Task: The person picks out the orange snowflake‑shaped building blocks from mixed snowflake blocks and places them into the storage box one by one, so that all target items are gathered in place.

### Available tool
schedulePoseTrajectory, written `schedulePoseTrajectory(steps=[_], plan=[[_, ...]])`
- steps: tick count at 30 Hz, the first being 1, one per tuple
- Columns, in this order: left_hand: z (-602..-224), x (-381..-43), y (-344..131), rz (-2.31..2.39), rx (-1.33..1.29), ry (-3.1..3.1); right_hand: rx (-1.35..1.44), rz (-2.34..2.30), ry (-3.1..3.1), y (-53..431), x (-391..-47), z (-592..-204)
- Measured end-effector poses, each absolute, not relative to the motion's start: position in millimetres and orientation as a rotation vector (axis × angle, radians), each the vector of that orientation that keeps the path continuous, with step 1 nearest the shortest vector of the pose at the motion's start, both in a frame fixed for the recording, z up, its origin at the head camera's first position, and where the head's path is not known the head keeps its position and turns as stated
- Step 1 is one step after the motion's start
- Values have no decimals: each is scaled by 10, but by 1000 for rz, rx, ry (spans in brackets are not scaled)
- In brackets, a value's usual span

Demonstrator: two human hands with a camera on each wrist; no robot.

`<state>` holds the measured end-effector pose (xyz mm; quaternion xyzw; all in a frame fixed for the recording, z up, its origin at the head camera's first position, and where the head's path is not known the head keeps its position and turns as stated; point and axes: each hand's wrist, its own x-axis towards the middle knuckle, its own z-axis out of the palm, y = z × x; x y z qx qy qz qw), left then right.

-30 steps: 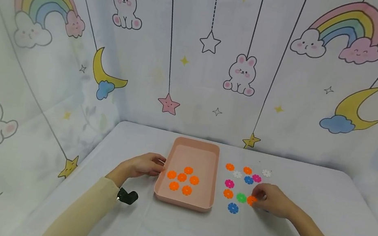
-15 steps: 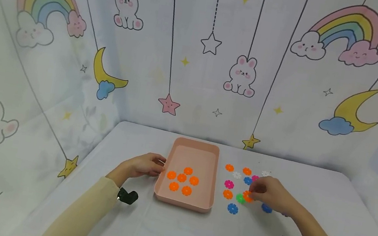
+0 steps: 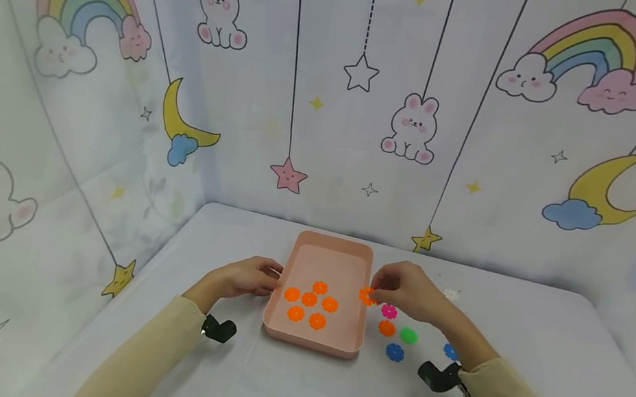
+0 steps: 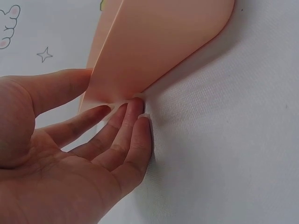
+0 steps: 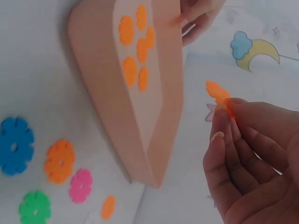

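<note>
My right hand (image 3: 412, 290) pinches an orange flower-shaped plastic disc (image 5: 217, 91) between thumb and fingertips, held at the right rim of the pink tray (image 3: 341, 251). Inside the tray lie several more orange discs (image 3: 309, 299). At its left side my left hand (image 3: 248, 275) holds the tray wall, the thumb at the rim and the other fingertips low against the outside, as the left wrist view shows. On the table right of the tray are a pink disc (image 3: 389, 311), an orange disc (image 3: 387, 328), a green disc (image 3: 408, 336) and a blue disc (image 3: 395, 352).
A white disc (image 3: 450, 294) lies farther back, and another blue disc (image 3: 451, 351) sits beside the right forearm, which hides part of the group. A white cloth covers the table (image 3: 288, 388). Behind it hangs a curtain (image 3: 353, 135) printed with rabbits and rainbows.
My right hand has lifted the orange disc from among the loose ones and carried it left to the tray's right rim. The left hand stays at the tray's left wall.
</note>
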<state>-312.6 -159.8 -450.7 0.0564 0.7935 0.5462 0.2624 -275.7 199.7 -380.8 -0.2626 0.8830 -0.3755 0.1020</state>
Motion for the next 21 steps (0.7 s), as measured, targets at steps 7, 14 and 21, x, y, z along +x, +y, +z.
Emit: schedulePoseTrajectory(steps=[7, 14, 21], plan=[[-4505, -3129, -1601, 1473, 174, 2139, -756, -1089, 2561, 1527, -2950, -3696], [-4479, -3132, -1611, 1470, 174, 2128, -749, -1049, 2496, 1090, -3236, -3693], [-4492, -3143, -1617, 1473, 152, 2126, -631, -954, 2475, 807, -3455, -3936]])
